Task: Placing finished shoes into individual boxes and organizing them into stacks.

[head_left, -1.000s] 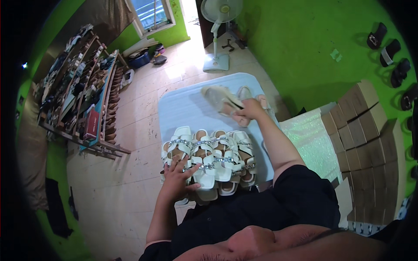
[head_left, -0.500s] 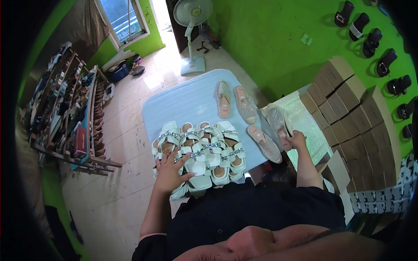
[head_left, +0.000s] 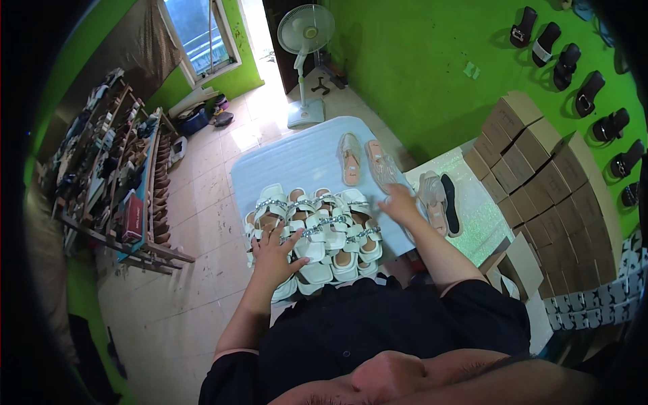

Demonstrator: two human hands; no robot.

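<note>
- While the head view is examined, a light-blue table [head_left: 290,155] is taken as the reference for all positions.
- White sandals [head_left: 316,251] with sparkling straps are noted in a dense, overlapping stack across the near part of the table.
- The left hand [head_left: 272,260] is laid over the left side of this stack, at the near left of the table; its fingers are spread wide across the sandals.
- The right hand [head_left: 401,206] is held over the right edge of the table, its fingers loosely parted; whether anything beneath is touched by it cannot be told.
- A first pale slipper [head_left: 350,160] is placed on the far part of the table, toe directed toward the far edge.
- A second pale slipper [head_left: 379,162] is set to its right, along the table's right edge, its lower end close to the right hand.
- A third pale slipper [head_left: 430,190] is found on a shimmering sheet [head_left: 476,209] just right of the table, with a black sole [head_left: 451,209] beside it.
- Cardboard boxes [head_left: 540,175] are stacked farther right of the table.
- A standing fan [head_left: 306,34] is positioned beyond the table's far edge; a loaded shoe rack [head_left: 121,169] is situated well to the table's left.
</note>
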